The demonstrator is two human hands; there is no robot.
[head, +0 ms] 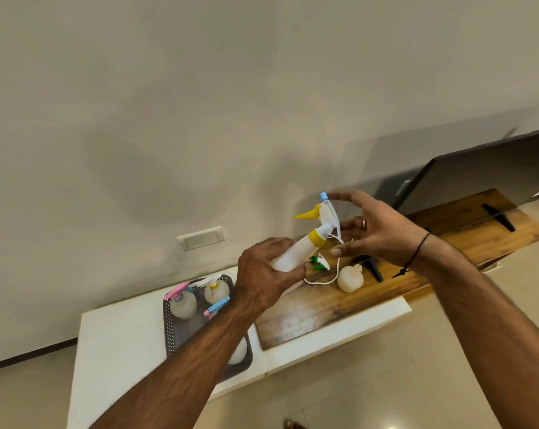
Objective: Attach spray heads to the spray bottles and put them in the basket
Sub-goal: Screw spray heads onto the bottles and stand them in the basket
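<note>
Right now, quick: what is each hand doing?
Left hand: grips the bottle.
Right hand: open, fingers spread by the spray head; contact cannot be told.

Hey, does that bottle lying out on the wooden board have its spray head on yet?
No. The bare bottle shows an open neck; a green spray head lies loose beside it.

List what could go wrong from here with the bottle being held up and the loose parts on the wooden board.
1. The left hand grips only the held bottle low on its body, and the right hand is open beside the spray head; a half-threaded head might tilt or drop.
2. The green spray head and its tube lie under the hands, beside the open bottle; a lowered hand may knock them.
</note>
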